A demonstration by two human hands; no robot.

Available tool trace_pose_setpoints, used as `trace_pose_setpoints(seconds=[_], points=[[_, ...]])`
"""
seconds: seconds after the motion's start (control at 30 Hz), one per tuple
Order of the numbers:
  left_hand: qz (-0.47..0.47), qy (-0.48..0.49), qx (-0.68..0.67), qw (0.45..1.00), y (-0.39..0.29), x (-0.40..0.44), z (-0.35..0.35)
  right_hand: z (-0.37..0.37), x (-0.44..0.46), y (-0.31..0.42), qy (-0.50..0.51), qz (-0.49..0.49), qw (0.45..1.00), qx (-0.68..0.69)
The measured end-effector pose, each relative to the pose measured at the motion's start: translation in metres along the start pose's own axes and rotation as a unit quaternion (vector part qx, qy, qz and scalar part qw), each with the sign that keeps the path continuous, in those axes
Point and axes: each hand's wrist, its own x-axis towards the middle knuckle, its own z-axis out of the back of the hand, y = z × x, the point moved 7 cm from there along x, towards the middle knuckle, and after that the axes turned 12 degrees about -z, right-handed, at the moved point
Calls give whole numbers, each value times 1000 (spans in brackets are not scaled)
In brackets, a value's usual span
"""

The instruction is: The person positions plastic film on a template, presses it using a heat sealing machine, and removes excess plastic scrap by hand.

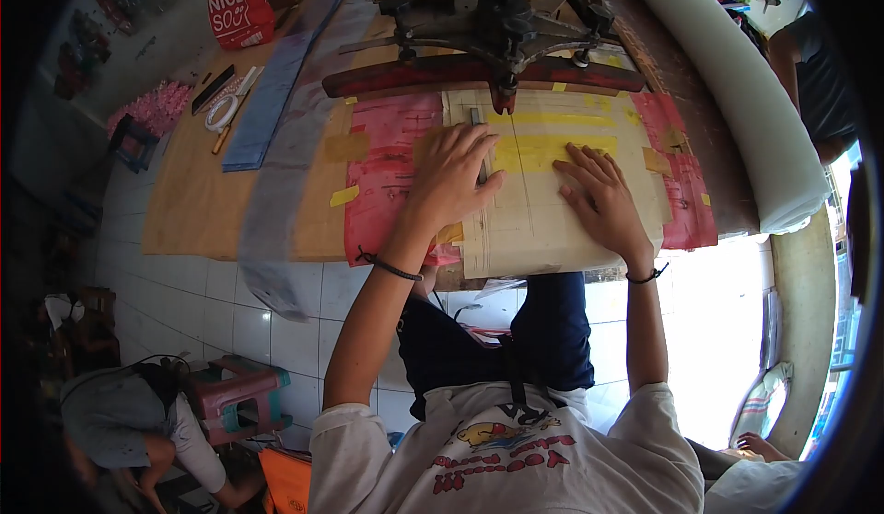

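My left hand (456, 175) lies on a cream sheet (543, 229) with its fingers stretched out, against a narrow metal strip (482, 172) that it partly covers. Farther right, my right hand (600, 199) rests palm down on the same sheet, fingers spread, beside yellow tape (525, 153). Neither hand grips anything that I can see. Red sheeting (378, 183) with tape patches shows left of the cream sheet, and more red sheeting (686, 192) shows on its right. Just beyond my fingers a machine's long reddish-brown bar (405, 76) spans the work.
A machine head (505, 31) stands above the bar. Blue folded plastic (262, 118), a tape roll (221, 114) and a red bag (238, 8) lie on the table at left. A thick white foam roll (737, 81) runs along the right. A person (138, 417) bends near stools at lower left.
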Motion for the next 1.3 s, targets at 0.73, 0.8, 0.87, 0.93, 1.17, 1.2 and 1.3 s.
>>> trace_pose_setpoints(seconds=[0.73, 0.8, 0.87, 0.93, 1.17, 1.2, 1.3], points=[[-2, 23, 29, 999, -11, -4, 9, 8, -7, 1, -63, 13, 997, 37], [21, 13, 20, 999, -15, -8, 13, 13, -4, -4, -70, 12, 995, 64], [67, 9, -28, 997, -23, -23, 13, 12, -11, -10, -53, -8, 992, 115], [74, 23, -18, 997, -32, -35, 17, 14, -22, -9, -70, -12, 990, 118], [50, 80, 39, 995, -54, -52, 24, 10, -53, 13, -121, -10, 993, -2], [44, 83, 43, 995, -57, -53, 25, 9, -54, 14, -109, -7, 994, -8], [29, 96, 53, 994, -62, -54, 24, 13, -57, 19, -71, 6, 997, -17]])
